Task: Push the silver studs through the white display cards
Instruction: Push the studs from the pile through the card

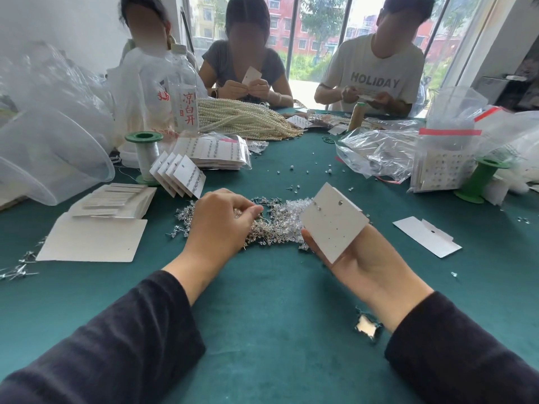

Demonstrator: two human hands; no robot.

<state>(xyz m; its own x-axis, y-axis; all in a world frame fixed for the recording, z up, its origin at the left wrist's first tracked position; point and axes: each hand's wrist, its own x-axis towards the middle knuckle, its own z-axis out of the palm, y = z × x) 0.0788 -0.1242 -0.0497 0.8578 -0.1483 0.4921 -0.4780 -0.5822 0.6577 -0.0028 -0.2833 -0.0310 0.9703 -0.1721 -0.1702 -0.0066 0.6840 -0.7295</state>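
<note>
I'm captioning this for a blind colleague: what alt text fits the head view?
A person's right hand holds a white display card, while the left hand reaches, fingers curled, into a pile of silver studs on a green table. Three people work opposite.

Matt paper card (335, 221); shiny metal studs (271, 225); green cloth table (262, 301).

Long black sleeves (116, 345), soft textured fabric, cuffs (172, 290) at wrists
</note>
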